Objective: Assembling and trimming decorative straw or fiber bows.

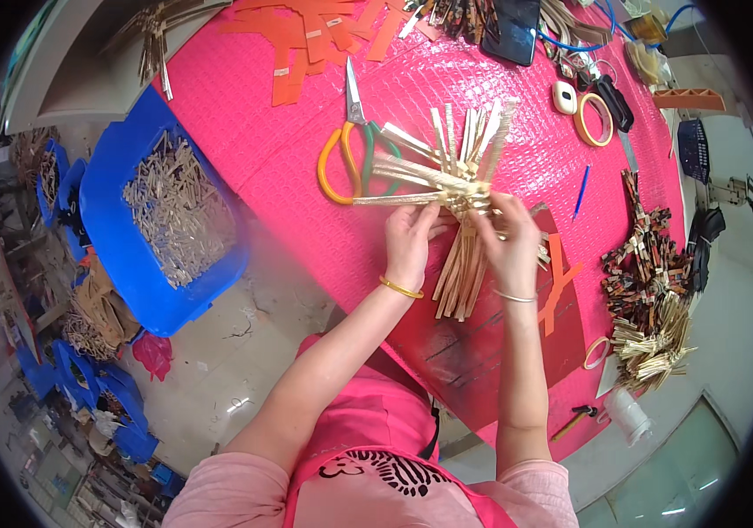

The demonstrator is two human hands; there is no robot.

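Observation:
Both my hands are closed on a bundle of shiny gold strips (458,277), bound near its middle and fanning out in several directions above the pink table. My left hand (409,239) grips it from the left, just below the binding. On the other side, the fingers of my right hand (515,239) press at the binding, slightly blurred; what the fingertips pinch there is partly hidden. Scissors (354,99) with one yellow-orange and one green handle lie beside the bundle, some strips crossing over the handles. Beneath my hands is a dark red board (504,330).
Left of the pink-covered table (262,167) stands a blue tub (113,233) holding many pale strips. Orange paper pieces (293,35) and a phone (511,35) lie at the far edge. To the right are a tape roll (581,123), a blue pen (581,192) and dark patterned bundles (645,260).

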